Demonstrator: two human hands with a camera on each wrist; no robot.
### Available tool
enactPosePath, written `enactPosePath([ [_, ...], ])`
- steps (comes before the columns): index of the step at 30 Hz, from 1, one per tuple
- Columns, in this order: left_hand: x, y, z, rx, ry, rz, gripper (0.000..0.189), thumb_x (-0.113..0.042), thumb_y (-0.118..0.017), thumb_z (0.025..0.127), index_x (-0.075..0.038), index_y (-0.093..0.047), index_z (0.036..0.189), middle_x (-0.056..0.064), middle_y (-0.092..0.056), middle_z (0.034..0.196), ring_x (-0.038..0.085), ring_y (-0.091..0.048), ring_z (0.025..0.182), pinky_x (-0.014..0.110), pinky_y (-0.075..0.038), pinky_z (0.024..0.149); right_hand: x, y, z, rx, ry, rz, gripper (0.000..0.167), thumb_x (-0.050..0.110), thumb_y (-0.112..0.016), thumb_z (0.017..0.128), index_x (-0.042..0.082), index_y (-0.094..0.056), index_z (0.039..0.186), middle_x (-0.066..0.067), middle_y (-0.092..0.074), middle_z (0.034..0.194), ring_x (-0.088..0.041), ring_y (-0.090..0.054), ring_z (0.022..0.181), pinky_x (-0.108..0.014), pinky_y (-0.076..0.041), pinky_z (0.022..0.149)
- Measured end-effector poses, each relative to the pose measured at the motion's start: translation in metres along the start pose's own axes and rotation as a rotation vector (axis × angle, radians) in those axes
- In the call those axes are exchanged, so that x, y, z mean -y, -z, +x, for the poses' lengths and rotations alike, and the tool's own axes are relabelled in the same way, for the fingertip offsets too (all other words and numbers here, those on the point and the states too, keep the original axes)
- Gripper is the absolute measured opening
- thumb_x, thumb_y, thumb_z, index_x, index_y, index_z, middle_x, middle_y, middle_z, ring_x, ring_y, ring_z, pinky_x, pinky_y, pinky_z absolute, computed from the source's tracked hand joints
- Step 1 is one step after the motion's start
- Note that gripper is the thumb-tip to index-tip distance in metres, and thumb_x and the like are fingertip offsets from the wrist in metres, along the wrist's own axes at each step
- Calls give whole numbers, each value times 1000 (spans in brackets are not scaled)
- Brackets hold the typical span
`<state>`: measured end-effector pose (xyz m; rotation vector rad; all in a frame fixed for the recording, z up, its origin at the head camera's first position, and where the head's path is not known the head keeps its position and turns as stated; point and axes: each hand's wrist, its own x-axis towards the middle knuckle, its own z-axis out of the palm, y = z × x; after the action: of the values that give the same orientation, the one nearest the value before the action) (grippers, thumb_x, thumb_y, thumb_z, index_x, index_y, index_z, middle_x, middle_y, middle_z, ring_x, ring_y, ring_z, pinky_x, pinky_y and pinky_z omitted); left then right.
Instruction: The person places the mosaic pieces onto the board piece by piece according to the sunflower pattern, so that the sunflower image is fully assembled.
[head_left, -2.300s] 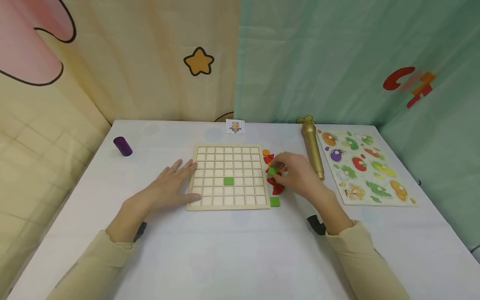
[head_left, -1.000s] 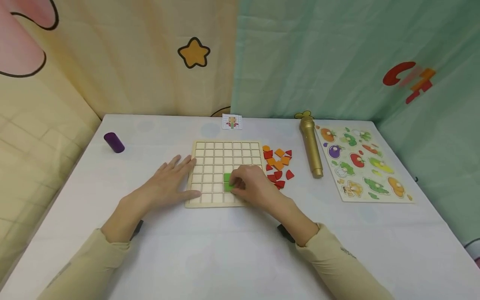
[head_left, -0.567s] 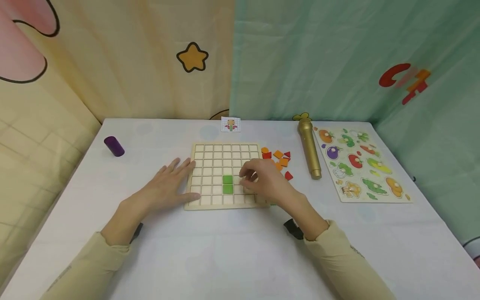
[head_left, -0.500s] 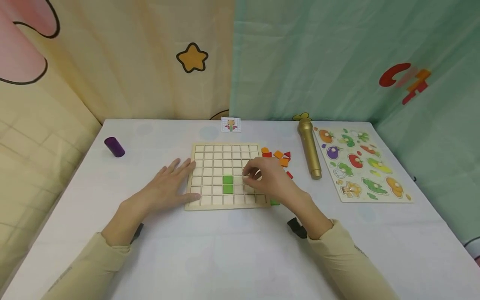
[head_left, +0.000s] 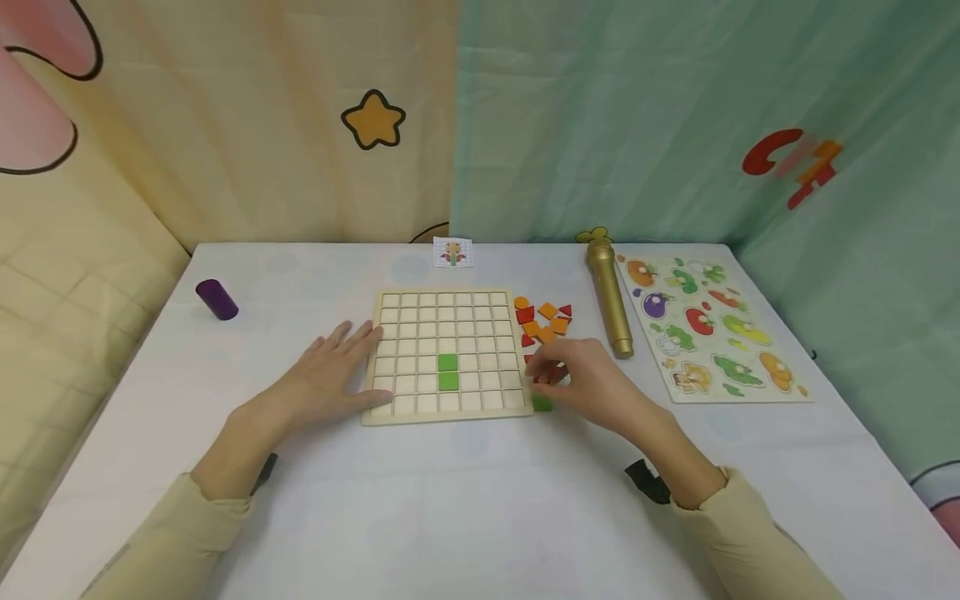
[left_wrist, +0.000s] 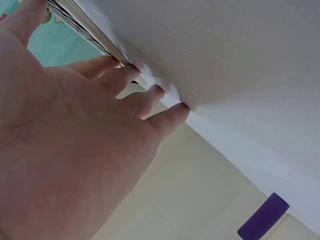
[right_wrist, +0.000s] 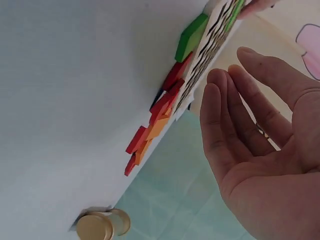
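A wooden grid board [head_left: 408, 421] lies flat on the table, with two green square tiles [head_left: 447, 372] in adjoining cells of one column. My left hand [head_left: 318, 383] rests at the board's left edge, fingers spread and straight; the left wrist view shows the fingertips [left_wrist: 172, 117] on the white cloth beside it. Over the board's right edge hovers my right hand [head_left: 592, 383], fingers loosely bent and nothing between thumb and fingertips in the right wrist view. Below it is a loose green tile [right_wrist: 191, 39]. Red pieces [right_wrist: 161, 105] and orange pieces [head_left: 546, 333] lie close by, some hidden by the hand.
Behind the board lies a small pattern card [head_left: 453, 252]. A gold microphone [head_left: 610, 298] and a vegetable puzzle board [head_left: 712, 329] are on the right. At the left is a purple cylinder [head_left: 217, 299]. Curtains [head_left: 600, 125] stand behind the table.
My right hand brought a green tile onto the board below the first one, let go of it, and moved back right towards the loose pieces. My left hand stays at the board's edge.
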<state>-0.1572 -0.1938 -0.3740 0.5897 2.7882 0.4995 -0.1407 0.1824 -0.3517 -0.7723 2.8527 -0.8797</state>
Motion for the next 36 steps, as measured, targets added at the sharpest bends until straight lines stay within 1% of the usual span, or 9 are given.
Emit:
enactPosePath([
  [6, 0, 1, 0, -1, 2, -2, 102, -62, -67, 96, -5, -23, 168, 19, -18, 176, 48, -8, 162, 70, -9, 128, -8, -5, -13, 47, -26, 9, 21, 9, -91, 83, 13, -78, 99, 6, -75, 91, -14, -69, 88, -35, -63, 84],
  [11, 0, 3, 0, 2, 4, -1, 103, -64, -67, 96, -5, -23, 168, 19, -17, 176, 48, -7, 162, 70, -9, 128, -11, -8, -16, 54, -39, -10, 24, 7, -91, 81, 15, -78, 100, 7, -75, 92, -14, -67, 90, -36, -63, 86],
  [15, 1, 4, -1, -4, 5, -6, 103, -63, -68, 95, -5, -24, 167, 19, -18, 175, 49, -8, 161, 71, -9, 127, -13, -8, -17, 58, -31, -25, 25, 6, -91, 81, 15, -79, 100, 7, -75, 93, -13, -68, 91, -35, -63, 85],
  [18, 3, 3, -1, -9, 0, -9, 102, -62, -68, 95, -5, -25, 167, 19, -19, 175, 49, -9, 161, 71, -10, 127, -13, -7, -18, 68, -18, -40, 24, 7, -90, 82, 15, -79, 101, 7, -76, 96, -13, -69, 91, -36, -63, 86],
  [24, 3, -1, -1, -8, -6, -22, 102, -63, -68, 95, -6, -25, 167, 20, -19, 175, 49, -9, 161, 71, -9, 127, -12, 1, -22, 72, -16, -59, 24, 8, -90, 83, 18, -78, 101, 12, -75, 98, -10, -66, 92, -33, -61, 87],
  [27, 2, -2, -2, -10, -4, -15, 102, -64, -68, 95, -5, -26, 167, 20, -20, 175, 49, -9, 161, 71, -10, 127, -8, 3, -18, 71, 28, -41, 24, 8, -89, 83, 17, -78, 102, 11, -74, 97, -11, -66, 92, -35, -62, 87],
  [30, 1, -2, -2, -10, 0, -8, 101, -63, -67, 95, -5, -26, 167, 20, -20, 175, 49, -10, 161, 71, -10, 127, -2, 4, -10, 79, 84, -26, 22, 7, -88, 84, 15, -77, 102, 8, -74, 96, -14, -68, 91, -36, -62, 85],
  [36, 0, 0, -3, -15, -2, -9, 100, -62, -67, 96, -5, -26, 167, 20, -20, 175, 49, -10, 161, 71, -10, 127, 16, 2, 11, 80, 132, 10, 19, 7, -86, 86, 13, -78, 102, 5, -75, 95, -20, -70, 88, -38, -63, 81],
])
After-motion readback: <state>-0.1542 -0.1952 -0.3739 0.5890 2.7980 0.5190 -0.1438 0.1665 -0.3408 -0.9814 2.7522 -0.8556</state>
